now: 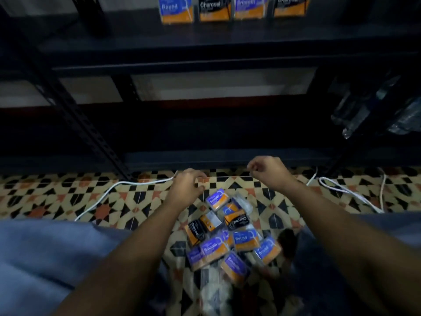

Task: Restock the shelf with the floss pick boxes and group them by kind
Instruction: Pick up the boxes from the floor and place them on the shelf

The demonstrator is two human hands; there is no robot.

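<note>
left hand (pixel 185 187) grip loose, empty | right hand (pixel 267 171) grip curled, empty — floss pick boxes (pixel 227 236) piled below

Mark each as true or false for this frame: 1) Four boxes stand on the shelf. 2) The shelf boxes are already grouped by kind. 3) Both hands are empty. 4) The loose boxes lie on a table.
1) True: four boxes stand in a row on the shelf.
2) False: they alternate Round, Charcoal, Smooth, Charcoal.
3) True: the left hand and right hand hold nothing.
4) False: the pile of boxes lies on the patterned tiled floor.
</note>
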